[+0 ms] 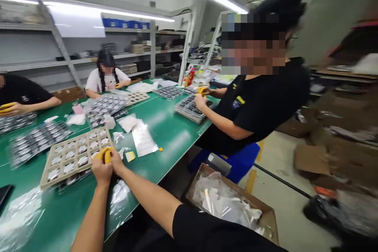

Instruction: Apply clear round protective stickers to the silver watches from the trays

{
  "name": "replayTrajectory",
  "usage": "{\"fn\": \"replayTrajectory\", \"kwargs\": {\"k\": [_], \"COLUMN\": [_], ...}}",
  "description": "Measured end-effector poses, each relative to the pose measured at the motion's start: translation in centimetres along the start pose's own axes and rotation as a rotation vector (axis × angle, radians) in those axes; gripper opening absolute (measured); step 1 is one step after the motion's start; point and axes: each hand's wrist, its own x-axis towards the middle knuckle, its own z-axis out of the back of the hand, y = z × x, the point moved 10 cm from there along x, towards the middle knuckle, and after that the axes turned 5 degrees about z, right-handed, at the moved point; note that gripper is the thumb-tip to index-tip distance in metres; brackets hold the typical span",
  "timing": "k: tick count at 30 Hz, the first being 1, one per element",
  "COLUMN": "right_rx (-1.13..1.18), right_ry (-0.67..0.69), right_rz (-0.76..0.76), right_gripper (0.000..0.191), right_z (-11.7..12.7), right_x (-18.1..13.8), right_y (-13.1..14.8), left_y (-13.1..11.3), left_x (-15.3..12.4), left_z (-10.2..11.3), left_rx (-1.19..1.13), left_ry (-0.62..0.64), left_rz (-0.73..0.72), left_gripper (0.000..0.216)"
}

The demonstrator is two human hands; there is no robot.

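My left hand (102, 168) and my right hand (116, 161) meet at the front right edge of a beige tray (44, 181). Yellow finger cots (104, 153) cover some of my fingertips. The fingers of both hands are curled together; whatever is between them is hidden. Round silver parts (83, 160) sit in rows in the tray's pockets. Under that tray a clear plastic tray (65, 187) with more parts sticks out. Right of my hands lie a small yellow pad (130, 156) and a white sheet (144, 139) in plastic.
Clear trays of silver parts (38, 139) lie on the green table (168, 153). A co-worker in black (260, 98) handles something at a tray stack (191, 108) on the right. Two others sit across and left. A carton of plastic bags (227, 201) stands beside me.
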Motion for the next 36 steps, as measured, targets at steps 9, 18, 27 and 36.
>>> {"fn": "replayTrajectory", "kwargs": {"k": [9,18,27,36], "right_rx": [-0.015,-0.035,-0.258,-0.706], "right_ry": [-0.059,-0.117,0.375,0.654], "right_rz": [-0.127,-0.123,-0.100,0.045], "right_gripper": [0.010,0.014,0.031,0.044], "right_z": [0.0,1.1,3.4,9.2], "right_x": [0.8,0.3,-1.2,-4.7], "right_y": [-5.8,-1.6,-0.3,-2.3], "left_y": [1.1,1.8,2.6,2.3], "left_x": [0.1,-1.4,-7.9,-7.0], "left_z": [0.5,5.4,2.9,-0.2], "left_rx": [0.005,0.221,0.173,-0.029], "left_ry": [-0.043,0.126,0.672,0.606], "left_rz": [0.069,0.003,0.131,0.146], "left_gripper": [0.033,0.040,0.015,0.023]}}
